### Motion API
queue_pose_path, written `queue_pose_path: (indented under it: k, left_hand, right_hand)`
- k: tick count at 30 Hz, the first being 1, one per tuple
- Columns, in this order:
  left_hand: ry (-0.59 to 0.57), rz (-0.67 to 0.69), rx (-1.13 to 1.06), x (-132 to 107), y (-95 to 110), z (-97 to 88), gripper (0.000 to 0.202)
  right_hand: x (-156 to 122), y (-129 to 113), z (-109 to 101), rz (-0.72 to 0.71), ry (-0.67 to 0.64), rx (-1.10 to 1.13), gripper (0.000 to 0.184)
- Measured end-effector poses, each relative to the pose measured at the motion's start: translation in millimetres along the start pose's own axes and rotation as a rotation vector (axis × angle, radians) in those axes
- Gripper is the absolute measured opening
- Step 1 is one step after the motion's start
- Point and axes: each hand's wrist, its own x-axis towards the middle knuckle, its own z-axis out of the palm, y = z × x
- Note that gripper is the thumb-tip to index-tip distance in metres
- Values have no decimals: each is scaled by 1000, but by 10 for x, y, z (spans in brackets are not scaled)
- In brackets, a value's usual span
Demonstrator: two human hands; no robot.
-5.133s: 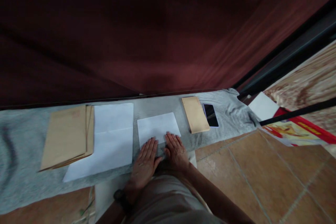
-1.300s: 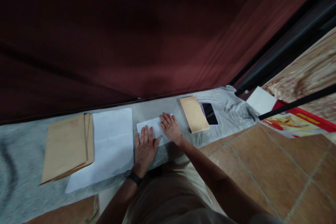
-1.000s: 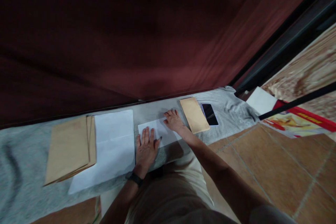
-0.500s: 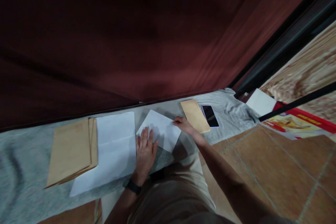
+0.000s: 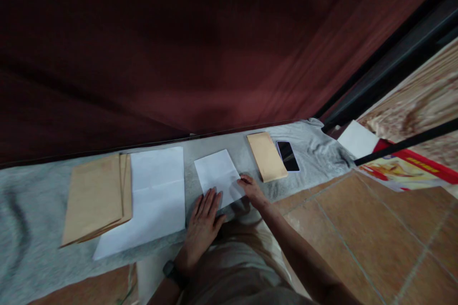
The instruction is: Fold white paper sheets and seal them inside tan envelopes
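1. Small white paper rectangle lies flat on the grey-cloth-covered worktop. Landmark: narrow tan kraft-paper envelope. Rectangle sits left of it, a strip of cloth between.

2. Change: half a second ago the rectangle lay skewed, one corner pointing away. Now it's swung round, long sides running away from the person, slight tilt left. A second ago the long sides ran crosswise.

3. Right hand, just off the envelope's near left corner: grip nearly closed, thumb and fingers apparently pinching the rectangle's right edge toward its near end. Exact contact too small to confirm. It has come nearer to the body than half a second ago.

4. Left hand, farther left of the envelope: grip spread flat, palm down, nothing grasped. Fingertips rest over the rectangle's near left corner. Black watch on that wrist.

5. Meaning for the work in hand: a short edge now faces the body, with both hands at the near end. My read: positioning, not creasing; no fresh fold visible.

6. Well left of the envelope: large white paper sheet with a crosswise crease, partly covered by fanned tan paper envelopes. Both look undisturbed.

7. Immediately right of the envelope: black-screened phone with pale lilac edge. Can't tell if they touch.
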Motion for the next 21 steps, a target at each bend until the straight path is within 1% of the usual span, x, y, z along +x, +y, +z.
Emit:
queue_pose_path:
  k: [3,6,9,13,21]
  left_hand:
    - [10,-53,-5,23,-36,14,54]
    - [-14,-28,-5,49,-66,7,55]
    - [-27,-8,-1,46,-53,0,56]
    - [-22,-48,-5,44,-1,18,52]
    - [-27,13,-32,88,66,43,49]
  right_hand:
    - [-17,42,-23,-2,-26,-22,18]
    - [-34,91,-53,-10,-43,-63,16]
    - [-52,122,-77,-24,-53,-103,20]
    - [-37,106,-100,-61,-65,-141,25]
    - [184,-15,-188,-138,-77,-187,36]
